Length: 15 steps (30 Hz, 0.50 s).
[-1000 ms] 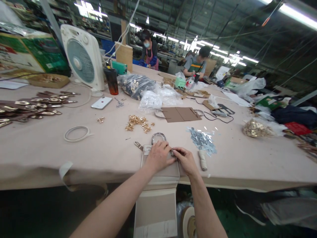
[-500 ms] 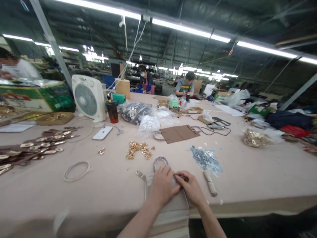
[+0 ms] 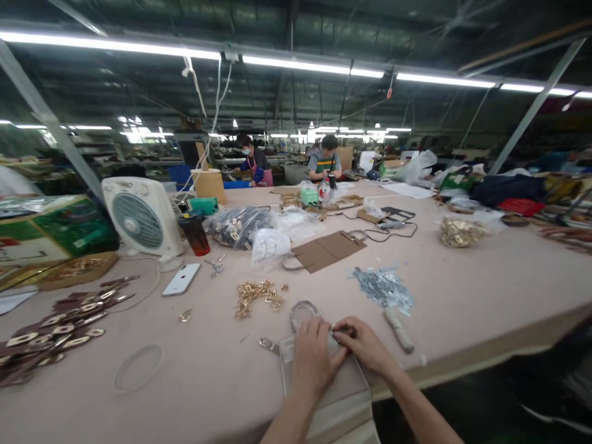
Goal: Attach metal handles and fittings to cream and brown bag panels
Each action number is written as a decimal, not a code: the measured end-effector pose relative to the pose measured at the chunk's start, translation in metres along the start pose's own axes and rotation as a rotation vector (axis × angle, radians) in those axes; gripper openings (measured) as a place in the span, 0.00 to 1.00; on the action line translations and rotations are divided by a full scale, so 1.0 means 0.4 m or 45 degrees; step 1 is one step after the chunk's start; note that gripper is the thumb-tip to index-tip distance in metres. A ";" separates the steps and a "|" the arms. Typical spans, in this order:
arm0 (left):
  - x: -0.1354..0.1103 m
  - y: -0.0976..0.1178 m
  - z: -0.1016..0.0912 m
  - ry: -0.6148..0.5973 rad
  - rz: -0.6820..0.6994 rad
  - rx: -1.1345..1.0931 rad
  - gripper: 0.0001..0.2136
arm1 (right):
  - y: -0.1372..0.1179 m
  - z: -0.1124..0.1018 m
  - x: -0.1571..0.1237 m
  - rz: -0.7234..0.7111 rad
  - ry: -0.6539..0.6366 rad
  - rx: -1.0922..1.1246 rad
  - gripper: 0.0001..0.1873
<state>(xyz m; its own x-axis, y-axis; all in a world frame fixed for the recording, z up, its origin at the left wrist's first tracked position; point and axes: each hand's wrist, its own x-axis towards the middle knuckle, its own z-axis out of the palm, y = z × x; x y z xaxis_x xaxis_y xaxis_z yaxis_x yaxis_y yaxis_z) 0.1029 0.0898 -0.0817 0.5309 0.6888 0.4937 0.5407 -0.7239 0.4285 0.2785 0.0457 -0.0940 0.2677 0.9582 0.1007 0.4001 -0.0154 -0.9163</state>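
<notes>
A flat grey-beige panel (image 3: 350, 377) lies at 6 o'clock on the beige desk (image 3: 208, 370), its grey looped handle (image 3: 303, 304) seemingly already attached at 12. The left hand (image 3: 315, 361) rests flattened on it; the right hand (image 3: 363, 345) bunches at 1, grip and progress hidden.

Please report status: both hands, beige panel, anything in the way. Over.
Left hand resting on beige panel. Right hand at panel's far edge, hold unclear. Panel flat on table. Rolled bundle right of right hand, not touching.
</notes>
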 end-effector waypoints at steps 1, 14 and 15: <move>0.003 -0.001 -0.002 -0.013 0.009 0.005 0.17 | 0.002 -0.005 0.000 -0.006 -0.014 -0.005 0.13; 0.018 0.001 0.003 -0.117 -0.001 0.012 0.16 | 0.005 -0.018 -0.017 -0.033 -0.014 -0.074 0.16; 0.024 0.002 -0.004 -0.158 -0.012 -0.001 0.16 | 0.006 -0.018 -0.016 -0.025 -0.011 -0.067 0.16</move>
<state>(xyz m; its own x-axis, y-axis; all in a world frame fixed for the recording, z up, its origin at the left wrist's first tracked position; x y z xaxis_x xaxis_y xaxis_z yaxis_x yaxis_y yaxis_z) 0.1071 0.0959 -0.0753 0.6023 0.6954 0.3920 0.5458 -0.7171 0.4335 0.2842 0.0373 -0.0940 0.2516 0.9610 0.1152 0.4507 -0.0110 -0.8926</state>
